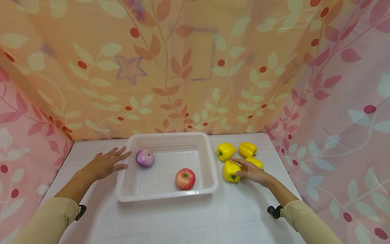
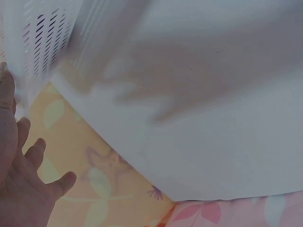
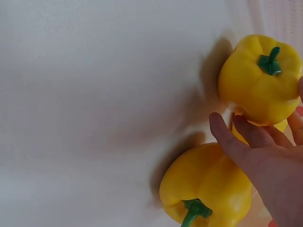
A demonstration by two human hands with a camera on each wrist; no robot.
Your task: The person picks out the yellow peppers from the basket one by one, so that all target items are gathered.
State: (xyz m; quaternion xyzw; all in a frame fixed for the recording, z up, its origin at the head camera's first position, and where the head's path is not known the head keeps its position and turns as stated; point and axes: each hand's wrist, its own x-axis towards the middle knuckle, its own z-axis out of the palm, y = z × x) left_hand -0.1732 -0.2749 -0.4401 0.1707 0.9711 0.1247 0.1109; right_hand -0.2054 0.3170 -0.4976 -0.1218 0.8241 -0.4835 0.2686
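Yellow bell peppers lie right of a white plastic basket point(image 1: 167, 196). My right hand point(image 1: 255, 173) is at the nearest bell pepper point(image 1: 230, 169), its thumb and fingers spread along the pepper's right side. In the right wrist view that bell pepper point(image 3: 258, 87) has its green stem up, and the fingers point(image 3: 232, 142) extend beside it, loosely bent. Another bell pepper point(image 3: 203, 179) lies below them. At the basket's left rim, my left hand point(image 1: 106, 164) holds nothing, its fingers spread. The left wrist view shows part of this hand point(image 2: 23, 184) near the perforated basket wall point(image 2: 47, 33).
Inside the basket are a purple onion point(image 1: 145, 158) on the left and a red apple point(image 1: 185, 179) at the front right. More bell peppers point(image 1: 226, 151) sit behind the nearest one. Patterned curtains point(image 1: 170, 67) enclose the white table point(image 1: 170, 223) at the back and sides.
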